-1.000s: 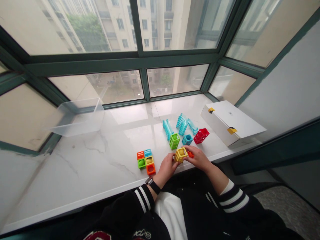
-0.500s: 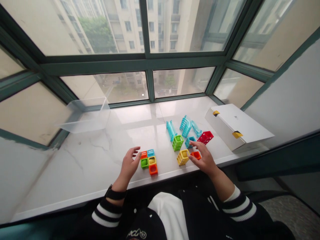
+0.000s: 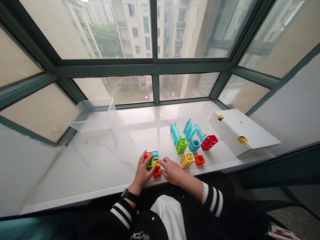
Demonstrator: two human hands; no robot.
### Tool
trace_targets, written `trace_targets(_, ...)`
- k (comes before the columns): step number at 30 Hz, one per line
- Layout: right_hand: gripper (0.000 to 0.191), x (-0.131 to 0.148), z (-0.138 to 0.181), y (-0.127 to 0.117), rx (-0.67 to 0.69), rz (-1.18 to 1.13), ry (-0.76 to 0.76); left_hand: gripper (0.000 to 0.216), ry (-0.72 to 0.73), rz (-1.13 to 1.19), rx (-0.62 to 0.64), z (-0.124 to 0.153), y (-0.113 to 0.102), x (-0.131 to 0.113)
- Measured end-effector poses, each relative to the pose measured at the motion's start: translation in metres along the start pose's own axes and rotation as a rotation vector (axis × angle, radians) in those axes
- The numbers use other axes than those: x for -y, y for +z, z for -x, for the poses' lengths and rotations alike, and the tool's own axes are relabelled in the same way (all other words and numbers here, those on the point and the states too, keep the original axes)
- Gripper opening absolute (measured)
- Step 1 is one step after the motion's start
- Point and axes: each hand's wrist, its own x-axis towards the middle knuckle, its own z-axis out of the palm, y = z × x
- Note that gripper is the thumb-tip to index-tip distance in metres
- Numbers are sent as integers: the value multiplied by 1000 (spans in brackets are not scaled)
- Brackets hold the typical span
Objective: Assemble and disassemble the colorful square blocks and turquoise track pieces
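Note:
A tight cluster of small square plastic blocks (image 3: 152,163) in orange, blue, green and yellow lies on the white marble sill (image 3: 100,160). My left hand (image 3: 142,172) rests against its left side, with the fingers apart over the orange and green blocks. My right hand (image 3: 172,171) reaches in from the right, its forefinger on the yellow block (image 3: 156,163). Neither hand visibly lifts anything. Just right of my right hand stand a yellow cage block (image 3: 187,160) and an orange block (image 3: 200,160). Parts of the cluster are hidden by my fingers.
Behind the hands lie a green cage block (image 3: 182,145), a teal block (image 3: 194,145), a red cage block (image 3: 209,142) and blue ramp pieces (image 3: 190,129). A white box (image 3: 241,132) sits at right, a clear plastic bin (image 3: 93,115) at left, and windows run behind.
The yellow cage block has left my hands and stands on the sill. Both hands have moved left onto the block cluster, and the view has shifted slightly.

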Motion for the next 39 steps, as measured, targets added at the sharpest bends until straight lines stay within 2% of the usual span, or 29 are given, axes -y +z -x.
trace_targets(2,53,-7,-6,15,56,20,57,51,-1,-8,11,0,1,2)
trace_targets(4,54,-13,-8,24,67,-6,53,46,-9,-8,12,-1,1,3)
trace_targets(10,50,-17,-3,32,-38,-66,-1,40,-42,4,-2,-3,0,-1)
trace_targets(16,18,-19,-3,41,-49,-22,-60,39,-58,22,-15,-3,2,0)
trace_targets(20,13,-25,-2,44,-64,-54,-86,38,-71,39,-18,-5,2,1)
trace_targets(24,16,-25,7,28,-80,-203,-122,38,-68,38,-34,-5,3,1)
trace_targets(29,3,-10,20,-15,-316,-469,-215,43,-53,34,-30,-5,4,4)
trace_targets(31,4,-4,23,-30,-406,-523,-222,47,-48,22,-56,-6,0,0)
trace_targets(35,6,3,26,-47,-515,-546,-215,49,78,119,-167,-10,-23,-34)
trace_targets(39,2,8,26,-51,-587,-471,-222,61,267,295,-137,-17,-45,-82)
